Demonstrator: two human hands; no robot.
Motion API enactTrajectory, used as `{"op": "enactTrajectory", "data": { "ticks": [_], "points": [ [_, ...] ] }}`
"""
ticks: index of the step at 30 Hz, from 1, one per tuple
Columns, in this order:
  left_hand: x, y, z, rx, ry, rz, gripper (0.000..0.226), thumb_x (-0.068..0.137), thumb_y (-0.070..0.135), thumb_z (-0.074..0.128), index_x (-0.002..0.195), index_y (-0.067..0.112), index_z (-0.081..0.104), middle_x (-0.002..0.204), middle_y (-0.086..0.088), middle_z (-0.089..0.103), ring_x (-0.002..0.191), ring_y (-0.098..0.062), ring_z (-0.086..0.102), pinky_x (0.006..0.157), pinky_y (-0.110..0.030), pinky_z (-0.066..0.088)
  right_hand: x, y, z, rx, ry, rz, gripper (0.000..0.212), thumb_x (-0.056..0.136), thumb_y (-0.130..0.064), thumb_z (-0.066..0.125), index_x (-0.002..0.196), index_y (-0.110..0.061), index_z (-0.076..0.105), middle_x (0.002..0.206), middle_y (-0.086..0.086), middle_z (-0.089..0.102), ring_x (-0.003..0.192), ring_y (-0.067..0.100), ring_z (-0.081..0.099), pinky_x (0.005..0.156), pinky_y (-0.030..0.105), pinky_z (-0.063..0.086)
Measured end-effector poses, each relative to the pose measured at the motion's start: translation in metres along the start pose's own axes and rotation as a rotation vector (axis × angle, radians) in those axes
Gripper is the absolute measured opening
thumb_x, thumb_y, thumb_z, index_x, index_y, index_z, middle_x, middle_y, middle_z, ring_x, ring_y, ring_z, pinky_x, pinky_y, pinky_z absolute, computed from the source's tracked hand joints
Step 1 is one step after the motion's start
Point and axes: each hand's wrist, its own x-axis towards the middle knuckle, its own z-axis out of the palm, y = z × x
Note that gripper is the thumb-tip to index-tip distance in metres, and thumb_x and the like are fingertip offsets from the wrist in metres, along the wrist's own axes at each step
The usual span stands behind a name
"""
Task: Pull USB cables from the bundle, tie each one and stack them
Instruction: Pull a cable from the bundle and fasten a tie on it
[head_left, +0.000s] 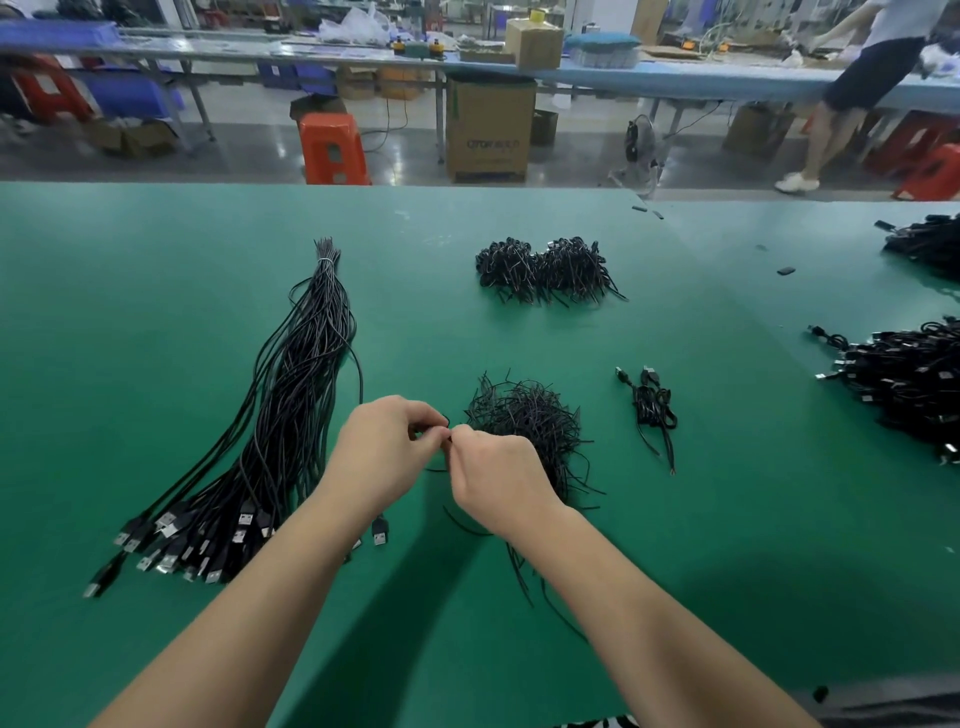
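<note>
A long bundle of black USB cables (291, 415) lies on the green table (156, 291) at the left, bound at its far end, its plugs fanned out near me. My left hand (382, 454) and my right hand (496, 480) meet at the table's middle, fingertips pinching a thin black cable between them. That cable's loose end (519, 566) trails below my right wrist. A heap of short black tie wires (530, 421) sits just behind my right hand. Two tied cables (652, 408) lie to the right of it.
Two clumps of black wires (545, 270) rest further back. Piles of tied cables (904, 379) lie at the right edge, another pile (930, 244) behind. Beyond the table stand an orange stool (332, 148), a cardboard box (488, 130), workbenches and a person (852, 88).
</note>
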Motion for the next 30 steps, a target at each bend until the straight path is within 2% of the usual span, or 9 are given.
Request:
{"op": "enactTrajectory", "data": {
  "ticks": [4,7,15,18,20,21,23,25,30],
  "points": [
    [-0.001,0.003,0.002,-0.027,0.011,-0.051,0.011,0.09,0.024,0.067,0.092,0.026,0.078,0.08,0.012,0.072,0.07,-0.007,0.062,0.071,-0.029,0.054,-0.001,-0.004,-0.003,-0.086,0.082,0.004,0.019,0.087,-0.017,0.072,0.074,-0.012,0.059,0.054,-0.001,0.057,0.038,0.021,0.055,0.038,0.025,0.036],
    [-0.002,0.006,0.003,-0.02,0.031,-0.066,0.011,0.09,0.027,0.065,0.088,0.028,0.076,0.078,0.013,0.07,0.072,-0.009,0.064,0.071,-0.033,0.056,-0.001,-0.005,-0.002,-0.101,0.127,0.007,0.019,0.077,-0.014,0.081,0.073,-0.012,0.062,0.053,-0.002,0.057,0.036,0.02,0.054,0.037,0.023,0.035],
    [0.003,0.008,0.009,0.142,-0.032,-0.016,0.012,0.095,0.028,0.058,0.094,0.023,0.069,0.089,0.005,0.068,0.081,-0.018,0.063,0.075,-0.036,0.055,-0.005,-0.002,0.004,-0.129,0.138,0.001,0.024,0.068,-0.014,0.087,0.072,-0.015,0.063,0.054,-0.005,0.056,0.038,0.017,0.055,0.038,0.021,0.032],
    [0.003,0.005,0.014,0.215,-0.04,0.021,0.008,0.099,0.026,0.052,0.093,0.024,0.057,0.098,0.003,0.061,0.084,-0.021,0.059,0.073,-0.035,0.048,-0.004,0.0,0.007,-0.106,0.029,0.045,0.013,0.086,-0.02,0.073,0.086,-0.013,0.062,0.071,-0.001,0.063,0.054,0.023,0.062,0.045,0.027,0.036],
    [-0.001,0.003,0.018,0.264,0.009,0.08,0.002,0.098,0.021,0.05,0.096,0.022,0.051,0.101,0.001,0.056,0.09,-0.023,0.056,0.074,-0.033,0.039,0.003,0.001,0.003,0.213,-0.205,0.203,0.015,0.099,-0.024,0.053,0.102,-0.01,0.06,0.093,0.006,0.067,0.079,0.031,0.064,0.062,0.037,0.046],
    [-0.002,0.002,0.02,0.286,0.045,0.119,0.002,0.096,0.019,0.051,0.098,0.02,0.052,0.1,0.0,0.056,0.091,-0.025,0.055,0.075,-0.034,0.036,0.007,0.001,-0.001,0.504,-0.32,0.327,0.018,0.098,-0.021,0.051,0.107,-0.008,0.06,0.098,0.008,0.068,0.085,0.032,0.064,0.07,0.041,0.052],
    [-0.004,0.002,0.021,0.259,0.115,0.177,0.003,0.095,0.015,0.054,0.098,0.015,0.055,0.097,-0.002,0.055,0.089,-0.028,0.053,0.075,-0.035,0.032,0.014,0.005,-0.008,1.154,-0.403,0.594,0.022,0.094,-0.01,0.049,0.109,0.0,0.063,0.094,0.009,0.068,0.082,0.028,0.064,0.072,0.041,0.058],
    [-0.005,0.001,0.019,0.171,0.181,0.217,0.003,0.093,0.008,0.058,0.094,0.012,0.057,0.092,-0.005,0.056,0.082,-0.03,0.052,0.072,-0.035,0.032,0.017,0.012,-0.014,1.604,-0.417,0.764,0.021,0.096,-0.011,0.049,0.104,0.001,0.065,0.09,0.008,0.071,0.078,0.025,0.065,0.069,0.038,0.058],
    [-0.005,-0.003,0.021,-0.021,0.264,0.274,0.014,0.09,-0.001,0.062,0.089,0.012,0.059,0.088,0.002,0.055,0.074,-0.021,0.045,0.072,-0.037,0.037,0.016,0.018,-0.019,1.823,-0.408,0.834,0.015,0.1,-0.015,0.058,0.103,-0.004,0.068,0.09,0.009,0.072,0.072,0.016,0.066,0.066,0.03,0.057]
  ]
}}
